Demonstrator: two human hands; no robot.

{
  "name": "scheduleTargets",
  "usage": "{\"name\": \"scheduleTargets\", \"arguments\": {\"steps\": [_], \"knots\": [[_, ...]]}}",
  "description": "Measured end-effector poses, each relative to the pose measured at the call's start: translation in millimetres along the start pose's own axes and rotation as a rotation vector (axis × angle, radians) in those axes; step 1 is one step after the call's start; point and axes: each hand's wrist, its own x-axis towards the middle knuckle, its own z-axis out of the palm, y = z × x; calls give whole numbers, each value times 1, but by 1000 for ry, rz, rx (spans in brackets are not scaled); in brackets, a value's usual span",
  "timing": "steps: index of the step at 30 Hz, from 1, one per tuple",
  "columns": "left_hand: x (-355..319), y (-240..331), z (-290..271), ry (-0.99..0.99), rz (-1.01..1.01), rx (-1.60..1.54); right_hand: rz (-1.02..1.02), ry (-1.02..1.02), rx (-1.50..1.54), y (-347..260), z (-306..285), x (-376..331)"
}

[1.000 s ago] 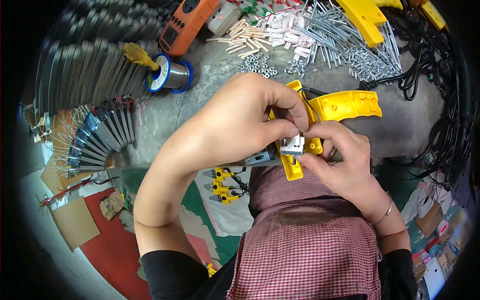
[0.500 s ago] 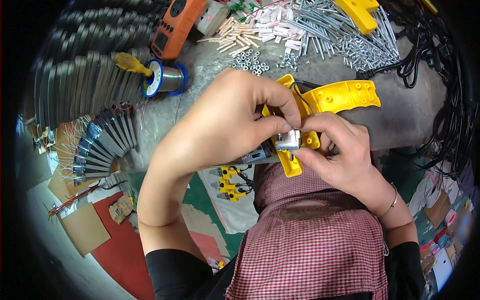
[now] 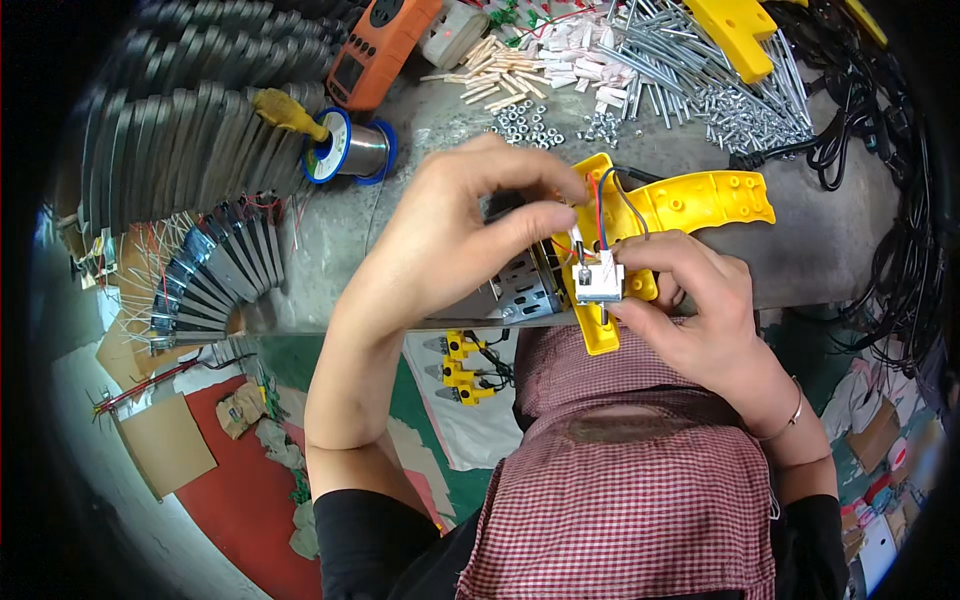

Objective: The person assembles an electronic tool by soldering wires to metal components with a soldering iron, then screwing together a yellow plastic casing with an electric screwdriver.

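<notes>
The right hand [image 3: 705,300] is pinching a small white block [image 3: 598,285] — its thumb and pointing finger are closing on the block's right side. The block is sitting above the low end of a yellow shell [image 3: 690,205], near the front edge of the gray table [image 3: 820,265]. A red wire [image 3: 599,215] and a blue wire [image 3: 605,195] are curving over the shell and running down to the block. The left hand [image 3: 470,200] is hanging just up and left of the block, with its thumb and pointing finger near each other and a small gap showing between the tips. A little white tube [image 3: 575,238] is showing right under that thumb, but I cannot tell if the fingers are holding anything. The shell is lying with its hollow side facing up, and its wide arm is pointing right. A metal piece with holes [image 3: 525,290] is resting under the left hand, beside the shell. Farther back, a spool of silver wire [image 3: 365,150] is standing near an orange meter [image 3: 380,50]. Small nuts [image 3: 530,125], tan sticks [image 3: 495,75] and long bolts [image 3: 655,65] are lying in piles — and black cords [image 3: 880,240] are hanging at the right. The person is wearing a red checked apron [image 3: 620,510].
</notes>
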Motion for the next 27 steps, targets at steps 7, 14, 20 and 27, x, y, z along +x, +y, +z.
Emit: {"name": "scheduleTargets", "arguments": {"steps": [7, 14, 20, 27], "knots": [[-1, 2, -4, -181, 1, -153, -8, -18, -25, 0, 0, 1], [1, 5, -10, -190, -15, -62, -45, -15, -59, 1, 2, 2], [4, 5, -7, -222, 74, -45, -45, -7, -72, 2, 3, 2], [0, 4, -4, -146, -53, -171, -52, -25, -73, 0, 1, 2]]}}
